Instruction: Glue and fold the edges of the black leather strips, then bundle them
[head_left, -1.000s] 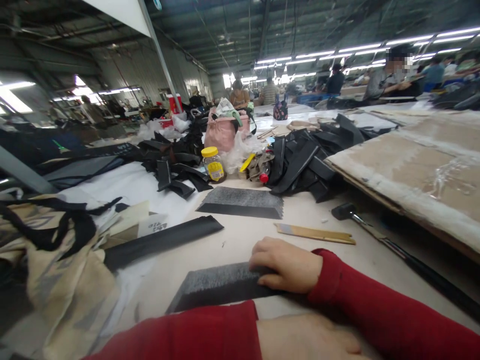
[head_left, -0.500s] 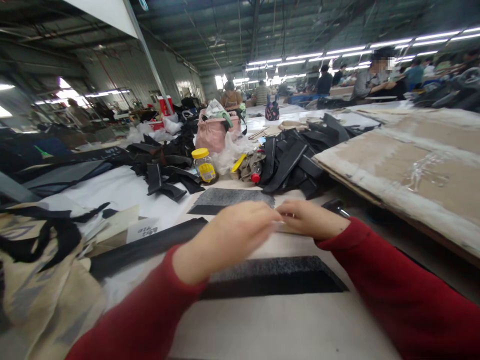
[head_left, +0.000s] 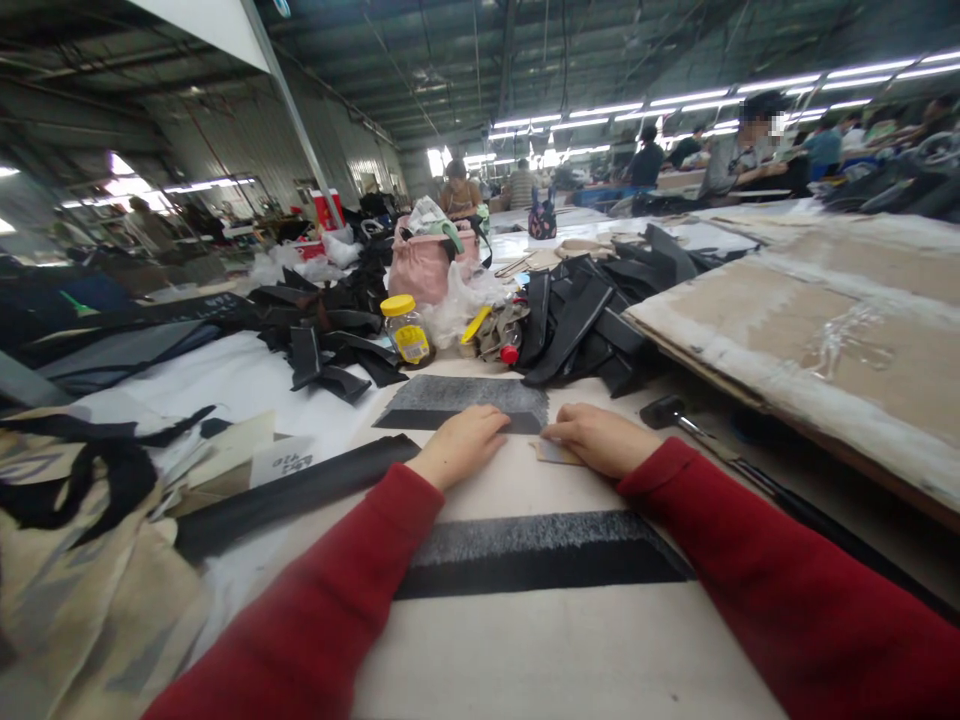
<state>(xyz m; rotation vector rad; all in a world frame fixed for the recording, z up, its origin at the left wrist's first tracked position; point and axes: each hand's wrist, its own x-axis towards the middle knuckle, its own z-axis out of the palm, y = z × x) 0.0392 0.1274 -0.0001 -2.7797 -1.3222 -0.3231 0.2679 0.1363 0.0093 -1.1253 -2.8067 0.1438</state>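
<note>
My left hand (head_left: 466, 442) lies low over the pale board (head_left: 570, 650), fingers stretched out and holding nothing I can see. Its fingertips reach the near edge of a grey-and-black strip of material (head_left: 469, 392). To the right, my right hand (head_left: 600, 437) is closed with its fingertips on a small flat tan-and-grey piece (head_left: 559, 455), perhaps card, at the board's surface. A second grey-topped black strip (head_left: 540, 570) lies flat on the board, nearer to me than both hands.
Beyond the hands stand a yellow-lidded jar (head_left: 407, 335), a pink bag (head_left: 424, 262) and piled black pieces (head_left: 574, 315). A black roll (head_left: 292, 495) lies left. Stacked brown boards (head_left: 810, 300) stand right, beside a dark-headed metal-shafted tool (head_left: 667, 412). Other people work farther back.
My hands, close together before, have moved apart. The left has come down leftward to the far strip's edge, while the small flat piece now shows plainly under my right fingers.
</note>
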